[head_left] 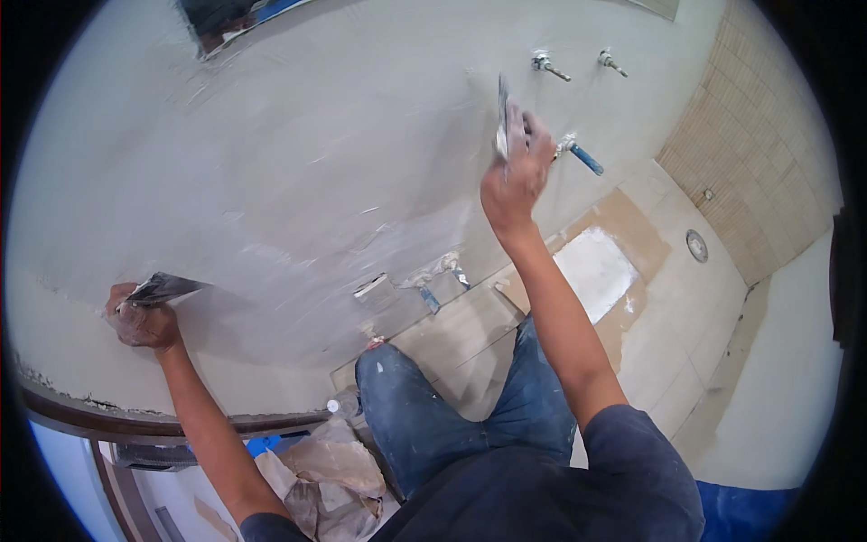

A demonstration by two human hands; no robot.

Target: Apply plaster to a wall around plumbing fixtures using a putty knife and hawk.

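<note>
My right hand (517,176) is closed on a putty knife (503,113) whose thin blade stands edge-on against the grey, skim-coated wall (298,163). Pale filler clings to that blade and to my fingers. Over at the left, my left hand (144,318) grips a second putty knife (167,288), its wide dark blade pointing right, close to the wall. Whether this blade touches the surface I cannot tell. Just right of my right hand, a pipe stub with a blue end (585,159) sticks out of the wall.
Two metal valve stems (549,65) (611,62) project higher up. Low on the wall are a small rectangular box (374,289) and blue-ended stubs (429,298). Cardboard with a white patch (596,271) covers floor tiles near a round drain (696,246). A crumpled bag (334,470) and plastic bottle (344,404) lie by my knee.
</note>
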